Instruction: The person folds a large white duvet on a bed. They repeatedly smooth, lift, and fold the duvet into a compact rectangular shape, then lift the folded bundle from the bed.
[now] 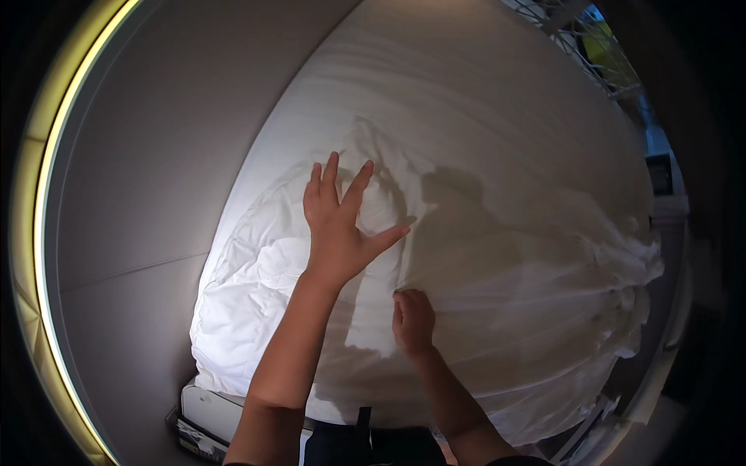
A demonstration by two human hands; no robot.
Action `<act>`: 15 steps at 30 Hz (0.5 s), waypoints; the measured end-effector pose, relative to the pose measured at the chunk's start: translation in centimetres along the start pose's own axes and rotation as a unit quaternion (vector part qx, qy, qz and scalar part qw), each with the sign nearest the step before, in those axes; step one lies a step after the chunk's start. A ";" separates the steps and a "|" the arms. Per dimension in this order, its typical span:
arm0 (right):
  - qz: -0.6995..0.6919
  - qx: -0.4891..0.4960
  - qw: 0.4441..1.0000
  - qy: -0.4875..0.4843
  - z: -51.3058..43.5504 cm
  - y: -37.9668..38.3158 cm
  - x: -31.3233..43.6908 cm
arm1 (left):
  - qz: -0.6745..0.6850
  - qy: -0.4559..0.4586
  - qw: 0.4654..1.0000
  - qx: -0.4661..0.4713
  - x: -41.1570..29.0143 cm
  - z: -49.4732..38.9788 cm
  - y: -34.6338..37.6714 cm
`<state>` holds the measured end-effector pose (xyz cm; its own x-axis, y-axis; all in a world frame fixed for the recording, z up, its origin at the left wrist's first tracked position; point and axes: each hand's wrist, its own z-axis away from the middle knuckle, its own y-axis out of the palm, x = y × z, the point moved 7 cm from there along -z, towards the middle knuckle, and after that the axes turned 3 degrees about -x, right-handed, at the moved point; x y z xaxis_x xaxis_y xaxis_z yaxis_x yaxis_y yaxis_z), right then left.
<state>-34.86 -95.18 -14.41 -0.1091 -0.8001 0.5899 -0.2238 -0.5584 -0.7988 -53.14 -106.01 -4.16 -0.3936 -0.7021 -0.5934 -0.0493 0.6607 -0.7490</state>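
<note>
Before me lies a mattress in a white sheet [443, 87], with a bunched white duvet [233, 314] over its near left part. My left hand [341, 227] is above the duvet, fingers spread wide, holding nothing. My right hand [414, 320] is lower and to the right, its fingers curled at an edge of the white bedding; it looks pinched on the fabric. Shadows of my head and arms fall across the bedding.
A grey padded wall panel [140, 175] with a lit yellow strip [52, 157] runs along the left. A white metal wire rack [577, 52] stands at the upper right. By the near left corner is a white bedside unit [213, 413].
</note>
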 end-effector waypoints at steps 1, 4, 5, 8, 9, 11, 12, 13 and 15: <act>0.000 0.025 1.000 0.014 0.6 0.0 0.0 | 0.034 -0.027 0.999 0.028 0.1 0.2 0.8; -0.029 0.055 0.998 -0.008 1.9 -0.6 -0.1 | 0.094 -0.102 0.987 0.082 2.2 2.2 3.6; -0.050 0.066 0.996 -0.018 1.9 -1.0 -0.3 | 0.091 -0.123 0.985 0.083 3.6 3.4 4.3; -0.077 0.088 0.993 -0.001 0.0 -4.1 -2.2 | 0.111 -0.171 0.974 0.102 5.4 6.8 4.4; -0.031 0.047 0.998 -0.041 -1.4 -5.6 -2.9 | 0.090 -0.185 0.970 0.132 6.0 8.0 4.0; -0.005 -0.016 1.000 -0.013 -4.0 -7.3 -6.6 | 0.091 -0.297 0.918 0.245 7.5 9.9 3.5; 0.051 -0.019 0.998 -0.029 -5.3 -7.5 -8.8 | 0.064 -0.347 0.880 0.317 8.5 10.8 3.4; 0.104 -0.018 0.994 -0.035 -6.2 -7.6 -11.3 | 0.037 -0.394 0.833 0.387 9.1 11.9 3.3; 0.159 0.027 0.986 0.033 -7.7 -6.9 -14.7 | 0.107 -0.422 0.842 0.318 9.2 10.8 2.4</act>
<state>-39.11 -77.84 -16.65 -0.2296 -0.9213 0.3138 -0.1165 -0.2941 -0.9486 -46.99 -113.80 -14.58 0.4755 -0.7012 -0.5313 0.5476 0.7085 -0.4450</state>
